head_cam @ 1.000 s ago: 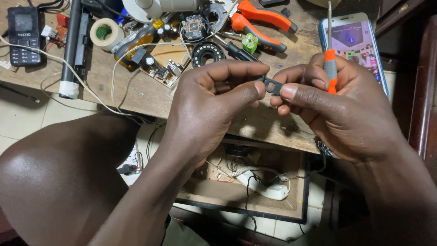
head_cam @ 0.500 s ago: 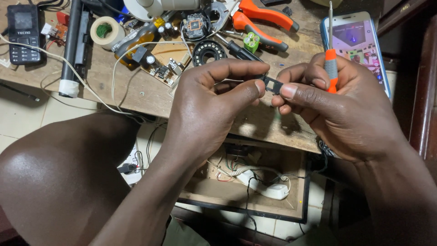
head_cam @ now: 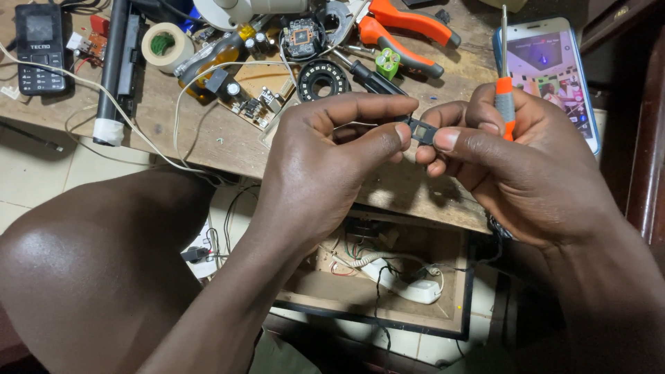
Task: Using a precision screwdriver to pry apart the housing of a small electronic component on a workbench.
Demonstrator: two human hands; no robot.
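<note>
While both hands stay almost still, left hand and right hand keep pinching the part; right grips a screwdriver pointing twelve o'clock.

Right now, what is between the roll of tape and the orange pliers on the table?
In the head view, a round circuit board and a black ring lie between the tape roll and the orange pliers.

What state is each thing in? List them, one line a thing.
Left hand: fingers pinch the small black part.
Right hand: pinches the same part, grips the orange-handled screwdriver upright.
Smartphone: flat on the table, screen lit.
Keypad phone: flat, screen dark.
Orange pliers: lying with handles spread.
Tape roll: lying flat.
Drawer: open, wires inside.
</note>
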